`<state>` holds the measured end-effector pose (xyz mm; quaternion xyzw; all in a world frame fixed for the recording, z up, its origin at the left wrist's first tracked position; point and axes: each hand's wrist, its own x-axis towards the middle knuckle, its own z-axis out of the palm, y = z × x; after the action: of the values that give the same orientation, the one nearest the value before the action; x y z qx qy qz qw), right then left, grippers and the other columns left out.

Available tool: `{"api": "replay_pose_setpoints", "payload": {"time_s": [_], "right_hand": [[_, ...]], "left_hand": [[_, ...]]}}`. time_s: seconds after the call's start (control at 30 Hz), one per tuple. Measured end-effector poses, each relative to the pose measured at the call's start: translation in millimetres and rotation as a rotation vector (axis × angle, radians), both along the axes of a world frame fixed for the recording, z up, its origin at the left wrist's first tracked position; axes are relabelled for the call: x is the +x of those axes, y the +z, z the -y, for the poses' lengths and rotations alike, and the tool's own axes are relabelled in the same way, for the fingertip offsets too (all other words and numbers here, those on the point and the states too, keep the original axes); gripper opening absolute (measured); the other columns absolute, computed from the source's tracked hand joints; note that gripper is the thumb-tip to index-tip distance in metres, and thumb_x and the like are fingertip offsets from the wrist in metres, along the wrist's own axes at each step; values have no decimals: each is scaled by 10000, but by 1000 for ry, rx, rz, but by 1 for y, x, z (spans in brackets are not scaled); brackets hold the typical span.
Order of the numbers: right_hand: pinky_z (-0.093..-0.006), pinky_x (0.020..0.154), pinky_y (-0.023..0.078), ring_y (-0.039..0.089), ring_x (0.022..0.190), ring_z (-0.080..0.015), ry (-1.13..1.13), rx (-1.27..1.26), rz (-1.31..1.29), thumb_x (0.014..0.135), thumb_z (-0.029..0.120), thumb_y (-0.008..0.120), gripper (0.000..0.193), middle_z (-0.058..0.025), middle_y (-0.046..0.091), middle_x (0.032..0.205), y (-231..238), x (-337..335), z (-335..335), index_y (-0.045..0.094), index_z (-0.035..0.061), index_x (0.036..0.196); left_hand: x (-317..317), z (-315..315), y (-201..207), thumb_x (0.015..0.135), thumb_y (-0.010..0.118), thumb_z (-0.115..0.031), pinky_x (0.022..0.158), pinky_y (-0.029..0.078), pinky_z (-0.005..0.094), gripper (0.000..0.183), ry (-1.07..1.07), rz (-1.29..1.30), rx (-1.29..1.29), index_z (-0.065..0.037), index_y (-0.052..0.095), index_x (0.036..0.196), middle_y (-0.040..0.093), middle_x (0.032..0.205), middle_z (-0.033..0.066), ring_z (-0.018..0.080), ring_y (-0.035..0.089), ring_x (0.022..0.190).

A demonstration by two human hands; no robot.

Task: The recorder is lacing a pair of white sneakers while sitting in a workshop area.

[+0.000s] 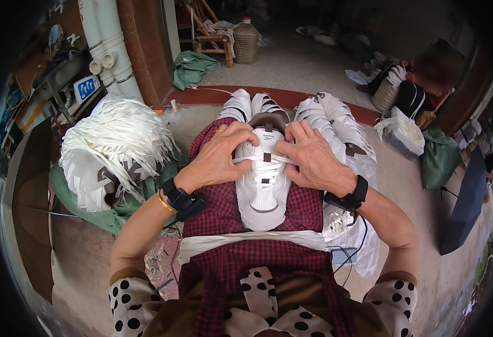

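Note:
A white sneaker (264,199) with dark brown trim rests on my lap, its toe pointing toward me. Flat white lace runs across its upper. My left hand (219,153) pinches a lace end at the sneaker's left side, thumb and fingers pressed together. On the other side, my right hand (312,154) grips lace close to the eyelets beside the tongue. Beneath the sneaker lies a red and black checked apron (218,210), tied with a pale band (252,240).
To my left, a thick bundle of white laces (117,132) lies over shoe uppers on a green sack (69,196). More white shoes (336,121) stand beyond my knees. Another person (412,92) sits at the far right near a green bag (440,157).

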<state>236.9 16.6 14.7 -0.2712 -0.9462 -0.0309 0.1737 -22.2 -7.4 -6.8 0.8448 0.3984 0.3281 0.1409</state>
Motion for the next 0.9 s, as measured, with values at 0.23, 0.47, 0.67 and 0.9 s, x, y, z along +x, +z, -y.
{"api": "replay_pose_setpoints", "payload": {"time_s": [0.23, 0.47, 0.67, 0.9], "right_hand": [[-487, 944, 406, 410, 1253, -379, 219, -131, -19, 732, 131, 604, 316, -189, 447, 1402, -9, 1, -11, 646, 6, 1019], [-521, 989, 390, 381, 1310, -392, -30, -284, -212, 792, 188, 660, 276, -206, 451, 1449, -26, -11, -2, 697, -9, 982], [-567, 939, 413, 381, 1315, -403, -100, -300, -225, 770, 186, 685, 235, -212, 466, 1442, -22, -18, -7, 720, -10, 894], [-629, 931, 412, 350, 1340, -406, -126, -340, -203, 763, 188, 686, 233, -220, 460, 1445, -27, -19, -7, 726, 17, 917]], "left_hand": [[1, 9, -11, 746, 690, -110, 1059, 397, 417, 409, 38, -2, 39, -76, 586, 1139, 492, 1326, 151, 341, 498, 1243], [15, 24, -21, 776, 662, -50, 847, 505, 387, 324, 119, 143, 43, -41, 573, 1088, 457, 1283, 153, 309, 571, 1070], [11, 21, -23, 815, 650, -40, 619, 491, 331, 79, 141, 7, 279, -24, 614, 883, 595, 954, 82, 230, 590, 723], [-5, -7, -6, 807, 644, -87, 536, 454, 355, 140, 123, 349, -500, 23, 641, 719, 596, 610, 159, 245, 577, 529]]}}
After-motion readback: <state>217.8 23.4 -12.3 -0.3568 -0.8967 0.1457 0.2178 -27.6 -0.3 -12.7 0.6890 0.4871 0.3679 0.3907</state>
